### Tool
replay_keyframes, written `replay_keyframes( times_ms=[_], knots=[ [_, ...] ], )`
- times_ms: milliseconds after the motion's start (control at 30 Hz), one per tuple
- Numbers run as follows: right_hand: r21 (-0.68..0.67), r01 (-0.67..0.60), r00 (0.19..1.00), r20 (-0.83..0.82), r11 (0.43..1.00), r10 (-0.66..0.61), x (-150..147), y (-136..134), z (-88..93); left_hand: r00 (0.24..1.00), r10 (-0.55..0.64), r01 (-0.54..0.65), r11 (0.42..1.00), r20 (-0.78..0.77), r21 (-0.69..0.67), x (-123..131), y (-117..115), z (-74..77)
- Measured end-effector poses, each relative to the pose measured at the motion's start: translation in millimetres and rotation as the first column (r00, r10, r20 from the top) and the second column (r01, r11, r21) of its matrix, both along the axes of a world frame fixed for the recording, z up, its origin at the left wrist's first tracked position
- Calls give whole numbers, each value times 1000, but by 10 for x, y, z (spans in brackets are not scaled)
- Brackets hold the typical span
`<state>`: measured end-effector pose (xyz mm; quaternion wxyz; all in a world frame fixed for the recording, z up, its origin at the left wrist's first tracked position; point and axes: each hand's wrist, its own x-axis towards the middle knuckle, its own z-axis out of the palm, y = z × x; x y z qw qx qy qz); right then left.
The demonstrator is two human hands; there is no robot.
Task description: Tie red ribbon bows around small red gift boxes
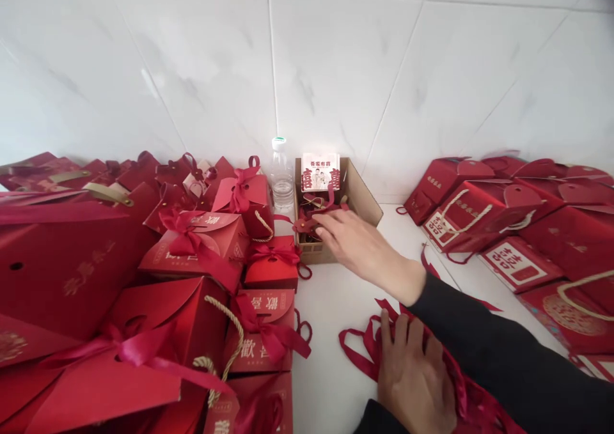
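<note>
Above a small open cardboard box (pixel 316 252), my right hand (pixel 352 242) stretches out palm down. Its fingers are extended, and the tips are over a dark red strap piece (pixel 304 225) with gold rivets at the box's near edge; whether they touch it is unclear. Inside the box stands a white card (pixel 320 173) with red print and small figures. Nearer to me, my left hand (pixel 415 373) lies on a heap of dark red ribbons (pixel 472 395), its fingers apart and slightly bent. Ribbon loops stick out on both sides of it, and its thumb is hidden.
Red gift boxes (pixel 194 245) with bows and rope handles crowd the left side. More red boxes (pixel 472 213) are stacked on the right. A clear plastic bottle (pixel 282 175) stands beside the cardboard box, against the marble-patterned wall (pixel 326 69). A loose ribbon (pixel 429 261) lies on the white surface (pixel 319 319).
</note>
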<state>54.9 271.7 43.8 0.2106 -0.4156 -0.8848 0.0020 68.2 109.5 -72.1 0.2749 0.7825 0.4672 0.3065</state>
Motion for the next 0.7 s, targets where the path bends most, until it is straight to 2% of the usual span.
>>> replay_keyframes(
  times_ms=[100, 233, 300, 400, 467, 567, 700],
  knots=[
    [-85, 20, 999, 27, 996, -18, -94, 62, -136, 1000, 15, -15, 998, 1, 54, 7, 6, -32],
    [-63, 23, 998, -50, 998, -26, 11, -166, 0, 999, 51, -49, 989, -10, 136, 10, 44, -26],
    [-29, 34, 991, -126, 999, -37, 228, -349, 96, 998, 60, -57, 986, -16, 160, 17, 58, -43],
    [8, 276, 926, -270, 961, -264, 772, -441, 109, 996, 89, -85, 977, -13, 197, 37, 52, -96],
    [-15, 436, 855, -306, 900, -419, 1186, -314, -14, 994, 111, -106, 969, -10, 224, 49, 41, -124],
    [-128, 496, 825, -238, 859, -512, 1654, -19, -326, 991, 136, -131, 961, -3, 243, 57, 37, -131],
    [-264, 532, 793, -179, 805, -583, 1854, 174, -656, 990, 144, -140, 955, 5, 262, 56, 49, -113]
  ],
)
